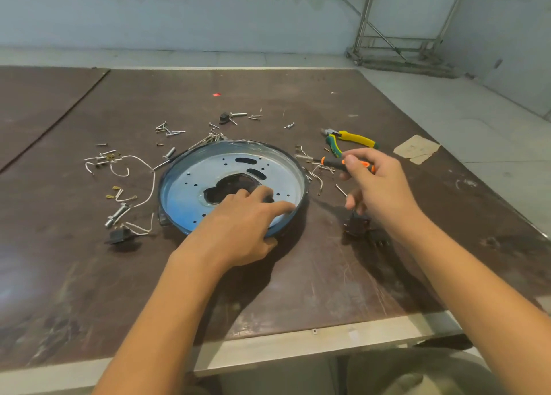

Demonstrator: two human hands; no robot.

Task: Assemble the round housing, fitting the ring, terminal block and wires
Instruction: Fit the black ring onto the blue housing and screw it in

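Observation:
The round housing (208,171), a shallow blue-grey metal pan with a dark rim, several holes and a large central cut-out, lies on the brown table. My left hand (238,224) rests on its near right part, fingers stretched over the pan floor towards the cut-out and the rim. To the right, above the table, my right hand (375,183) grips a screwdriver (334,162) with a black and orange handle, tip pointing left. A black terminal block (356,226) lies partly hidden under my right wrist. White wires (146,168) trail left of the housing.
Loose screws (167,130) and bolts (117,214) are scattered around the housing. Pliers (348,141) with green and yellow handles lie at the right, a cardboard scrap (416,149) beyond them. Black plastic parts sit near (119,235) and far (225,117). The table's front edge (298,350) is close.

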